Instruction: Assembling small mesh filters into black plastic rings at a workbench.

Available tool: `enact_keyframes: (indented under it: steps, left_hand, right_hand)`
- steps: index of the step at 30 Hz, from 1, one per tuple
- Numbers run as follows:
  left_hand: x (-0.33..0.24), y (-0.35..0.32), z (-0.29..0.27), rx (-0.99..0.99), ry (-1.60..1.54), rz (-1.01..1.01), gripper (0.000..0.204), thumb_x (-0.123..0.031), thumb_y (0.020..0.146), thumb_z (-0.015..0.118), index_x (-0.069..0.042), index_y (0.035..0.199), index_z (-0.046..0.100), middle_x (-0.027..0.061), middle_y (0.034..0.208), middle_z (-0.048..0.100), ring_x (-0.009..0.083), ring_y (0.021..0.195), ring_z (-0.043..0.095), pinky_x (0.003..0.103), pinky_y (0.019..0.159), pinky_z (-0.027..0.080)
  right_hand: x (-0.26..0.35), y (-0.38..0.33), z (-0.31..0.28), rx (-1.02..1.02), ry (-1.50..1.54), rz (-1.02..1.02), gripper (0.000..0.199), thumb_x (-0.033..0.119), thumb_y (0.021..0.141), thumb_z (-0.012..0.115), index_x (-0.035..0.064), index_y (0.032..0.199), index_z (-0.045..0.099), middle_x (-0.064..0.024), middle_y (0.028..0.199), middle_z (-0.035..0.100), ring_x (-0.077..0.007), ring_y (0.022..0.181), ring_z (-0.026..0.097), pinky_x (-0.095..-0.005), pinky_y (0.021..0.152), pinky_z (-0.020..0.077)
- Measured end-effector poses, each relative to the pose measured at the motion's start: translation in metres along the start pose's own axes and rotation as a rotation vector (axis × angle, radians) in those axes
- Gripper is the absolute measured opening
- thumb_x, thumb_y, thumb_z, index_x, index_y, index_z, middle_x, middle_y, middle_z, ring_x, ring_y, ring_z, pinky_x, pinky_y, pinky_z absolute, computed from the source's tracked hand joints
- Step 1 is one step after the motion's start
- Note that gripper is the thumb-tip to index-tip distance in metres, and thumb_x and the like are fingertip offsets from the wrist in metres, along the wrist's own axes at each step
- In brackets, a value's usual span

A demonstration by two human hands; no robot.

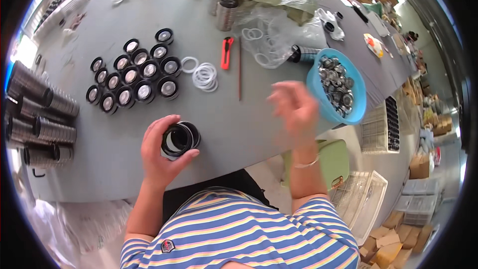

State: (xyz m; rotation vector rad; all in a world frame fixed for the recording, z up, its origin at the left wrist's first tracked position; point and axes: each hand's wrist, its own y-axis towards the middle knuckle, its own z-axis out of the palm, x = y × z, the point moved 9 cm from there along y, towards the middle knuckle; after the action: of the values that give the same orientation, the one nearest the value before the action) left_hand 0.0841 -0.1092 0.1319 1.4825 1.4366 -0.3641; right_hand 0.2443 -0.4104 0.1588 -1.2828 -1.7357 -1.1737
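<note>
My left hand (162, 145) is curled round a pair of black rings (178, 139), tilted at the near part of the grey table. Their open middles show through between thumb and fingers. To the right, my right hand (298, 107) is in the air, left of a light blue basin (312, 82) heaped with small shiny metal caps (336, 85). Motion smears its fingers, so whether they hold anything cannot be made out. Beyond my left hand, several black round cups with silver centres (130, 75) stand in a cluster. White rings (204, 77) lie loosely piled beside them.
A red utility knife (226, 54) and a thin brown stick (240, 69) lie mid-table. Stacked metal-and-black cylinders (45, 119) line the left edge; others stand at the back near a clear plastic bag (271, 32). A green stool (326, 162) and white crates (376, 134) are off the right edge.
</note>
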Motion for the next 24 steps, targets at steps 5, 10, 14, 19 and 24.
enact_keyframes:
  steps: [5, 10, 14, 19, 24]
  left_hand:
    - [0.008, -0.001, 0.028, 0.086, -0.045, -0.084, 0.073, -0.018, 0.07, 0.098, -0.008, 0.136, 0.07, 0.0134, 0.136, 0.07, 0.0363, 0.128, 0.067, 0.044, 0.107, 0.055]
    - [0.009, 0.016, 0.028, 0.143, 0.095, -0.095, 0.068, -0.019, 0.07, 0.098, -0.01, 0.132, 0.072, 0.0116, 0.127, 0.069, 0.0323, 0.118, 0.069, 0.042, 0.097, 0.059]
    - [0.02, 0.01, 0.029, 0.146, 0.0, -0.175, 0.065, -0.02, 0.071, 0.098, -0.009, 0.13, 0.072, 0.0095, 0.119, 0.065, 0.0279, 0.106, 0.07, 0.04, 0.092, 0.059]
    - [0.023, 0.0, 0.029, 0.047, 0.013, -0.121, 0.068, -0.021, 0.071, 0.098, -0.009, 0.132, 0.07, 0.011, 0.12, 0.064, 0.0279, 0.106, 0.069, 0.038, 0.093, 0.059]
    - [0.058, -0.016, 0.043, -0.08, -0.312, -0.109, 0.074, -0.022, 0.072, 0.1, -0.003, 0.133, 0.062, 0.0121, 0.124, 0.065, 0.0248, 0.111, 0.068, 0.036, 0.099, 0.057]
  right_hand:
    - [-0.105, 0.079, -0.2, -0.311, -0.579, 0.113, 0.034, 0.033, 0.098, 0.081, 0.0039, 0.116, 0.078, -0.0113, 0.103, 0.082, -0.0219, 0.091, 0.078, -0.0362, 0.08, 0.0609]
    - [-0.171, 0.1, -0.186, 0.154, -0.83, -0.043, 0.078, 0.031, 0.082, 0.09, 0.0121, 0.152, 0.062, -0.019, 0.165, 0.051, -0.0365, 0.149, 0.053, -0.0464, 0.12, 0.0459]
    - [-0.185, 0.108, -0.174, 0.324, -0.868, 0.066, 0.051, 0.023, 0.084, 0.088, 0.0096, 0.13, 0.071, -0.0173, 0.134, 0.062, -0.0361, 0.126, 0.064, -0.0438, 0.112, 0.0519]
    - [-0.202, 0.093, -0.193, 0.265, -0.925, 0.15, 0.058, 0.023, 0.082, 0.089, 0.0104, 0.136, 0.071, -0.0217, 0.138, 0.06, -0.0407, 0.129, 0.064, -0.0449, 0.116, 0.0505]
    - [-0.21, 0.095, -0.192, 0.315, -1.068, 0.3, 0.051, 0.023, 0.081, 0.087, 0.0076, 0.129, 0.074, -0.0238, 0.129, 0.066, -0.0448, 0.122, 0.067, -0.0488, 0.108, 0.0544]
